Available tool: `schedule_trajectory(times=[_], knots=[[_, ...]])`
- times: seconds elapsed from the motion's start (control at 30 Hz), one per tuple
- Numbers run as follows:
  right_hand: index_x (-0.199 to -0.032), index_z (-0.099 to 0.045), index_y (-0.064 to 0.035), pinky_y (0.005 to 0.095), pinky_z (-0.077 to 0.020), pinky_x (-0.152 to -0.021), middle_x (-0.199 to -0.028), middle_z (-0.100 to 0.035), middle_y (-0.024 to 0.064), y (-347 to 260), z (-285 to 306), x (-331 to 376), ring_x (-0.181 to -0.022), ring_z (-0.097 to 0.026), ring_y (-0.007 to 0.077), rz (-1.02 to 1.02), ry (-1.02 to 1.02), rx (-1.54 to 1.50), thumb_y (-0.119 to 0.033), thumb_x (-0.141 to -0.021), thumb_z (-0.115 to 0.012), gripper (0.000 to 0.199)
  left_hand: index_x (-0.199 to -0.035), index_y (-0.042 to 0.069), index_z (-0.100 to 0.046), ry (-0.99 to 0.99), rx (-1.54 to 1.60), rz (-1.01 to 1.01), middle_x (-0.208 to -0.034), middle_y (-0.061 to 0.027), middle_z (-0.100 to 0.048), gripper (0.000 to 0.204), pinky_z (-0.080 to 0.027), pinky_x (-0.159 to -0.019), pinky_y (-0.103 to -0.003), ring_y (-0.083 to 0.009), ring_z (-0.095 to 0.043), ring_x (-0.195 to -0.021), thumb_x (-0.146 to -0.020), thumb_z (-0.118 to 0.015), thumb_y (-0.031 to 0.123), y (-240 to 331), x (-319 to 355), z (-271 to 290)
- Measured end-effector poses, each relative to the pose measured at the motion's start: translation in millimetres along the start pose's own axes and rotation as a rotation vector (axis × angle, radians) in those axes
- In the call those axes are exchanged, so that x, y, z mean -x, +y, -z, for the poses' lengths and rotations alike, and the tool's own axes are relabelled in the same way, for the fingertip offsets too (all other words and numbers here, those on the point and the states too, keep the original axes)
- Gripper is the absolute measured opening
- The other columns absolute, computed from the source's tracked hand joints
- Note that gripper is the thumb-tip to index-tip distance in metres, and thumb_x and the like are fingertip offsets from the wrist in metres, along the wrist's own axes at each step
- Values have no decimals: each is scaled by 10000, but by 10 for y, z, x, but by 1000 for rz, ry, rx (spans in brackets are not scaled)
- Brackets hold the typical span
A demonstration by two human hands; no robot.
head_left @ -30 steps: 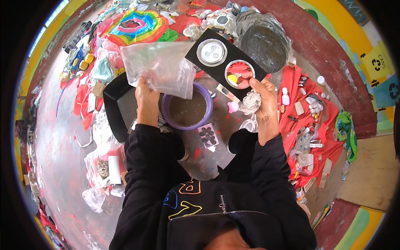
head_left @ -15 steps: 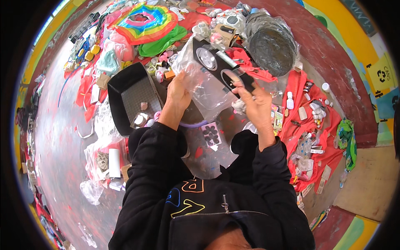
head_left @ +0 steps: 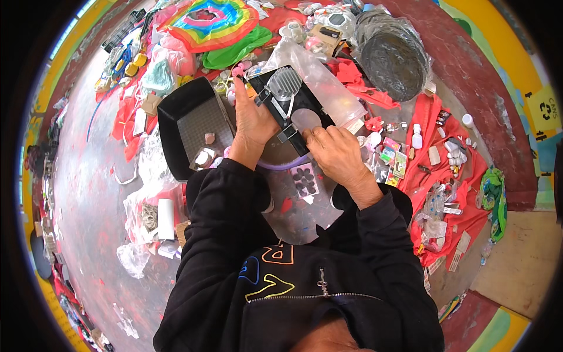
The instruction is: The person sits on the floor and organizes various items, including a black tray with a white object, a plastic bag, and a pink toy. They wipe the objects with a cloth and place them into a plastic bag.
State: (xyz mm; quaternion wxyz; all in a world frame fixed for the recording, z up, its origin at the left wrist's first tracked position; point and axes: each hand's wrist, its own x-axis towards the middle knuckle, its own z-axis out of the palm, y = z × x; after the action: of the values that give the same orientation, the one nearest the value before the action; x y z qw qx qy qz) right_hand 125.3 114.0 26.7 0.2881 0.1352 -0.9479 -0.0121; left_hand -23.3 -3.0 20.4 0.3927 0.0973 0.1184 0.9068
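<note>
1. Fingers first, head view (the only one we've got): our right hand (head_left: pixel 340 155) has its fingers curled in, and they look to be pinching the lower end of the black panel (head_left: pixel 304 101). Thumb's out of sight.
2. Our left hand (head_left: pixel 253 123) has one digit sticking straight up, with the palm turned toward the panel's left edge. The rest of those fingers are hidden, so we honestly can't tell if they're gripping or just propping.
3. So the panel sits tilted out in front of us, between both hands. Facing us: a ribbed grey round fitting (head_left: pixel 285 83), a pale wire (head_left: pixel 290 107), a metal clip (head_left: pixel 287 135) and a pale round patch (head_left: pixel 306 120) (disc or opening, can't say).
4. Our clear plastic bag (head_left: pixel 332 88) is partly behind the panel. No idea if any hidden fingers have hold of it.
5. Nearby, the purple basin (head_left: pixel 287 165) shows its rim just below the panel, and the black tub (head_left: pixel 175 111) is off left.
6. Our read on the step: handling the panel fitting-side toward us. Next move probably calls for a sure hold on both ends, keeping that loose-looking wire from snagging the bag.
</note>
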Motion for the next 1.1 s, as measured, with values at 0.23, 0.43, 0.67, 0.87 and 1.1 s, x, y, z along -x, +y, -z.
schedule_trajectory(times=[0.23, 0.43, 0.67, 0.87, 1.1], knots=[[-863, -569, -85, 258, -393, -558, -755, -481, -4, 91, 47, -21, -654, -479, 142, 10, 57, 26, -150, -670, -546, 205, -1174, -12, -457, 96, -29, 83, -1143, -159, -536, 445, -397, -925, -405, -276, -514, -1061, -882, -456, 324, 129, -14, 218], [-863, -547, -77, 257, -397, -561, -874, -521, 14, 153, 96, -5, -670, -487, 139, -27, 78, 117, -132, -663, -547, 207, -1087, 45, -514, 148, -125, 61, -1032, -87, -596, 280, -493, -806, -373, -213, -593, -928, -887, -487, 239, 107, -11, 226], [-856, -547, -87, 269, -404, -533, -961, -547, 33, 189, 64, 24, -658, -530, 146, -120, 190, 102, -106, -648, -566, 209, -1124, 32, -494, 109, -176, -19, -1088, -93, -575, 318, -442, -879, -381, -219, -565, -991, -897, -464, 253, 94, -41, 319], [-865, -558, -96, 268, -408, -513, -1000, -551, 63, 244, 47, 36, -644, -545, 155, -139, 209, 104, -77, -633, -578, 233, -1168, 33, -460, 22, -218, -61, -1114, -80, -563, 335, -419, -902, -389, -217, -544, -1023, -917, -416, 250, 117, -32, 347], [-923, -548, -109, 310, -458, -585, -1035, -551, 62, 240, 78, 66, -705, -579, 197, -148, 61, 59, -40, -621, -609, 316, -974, 24, -557, 192, -240, -76, -956, -62, -615, 174, -478, -808, -354, -178, -592, -908, -819, -543, 102, 126, 11, 157]])
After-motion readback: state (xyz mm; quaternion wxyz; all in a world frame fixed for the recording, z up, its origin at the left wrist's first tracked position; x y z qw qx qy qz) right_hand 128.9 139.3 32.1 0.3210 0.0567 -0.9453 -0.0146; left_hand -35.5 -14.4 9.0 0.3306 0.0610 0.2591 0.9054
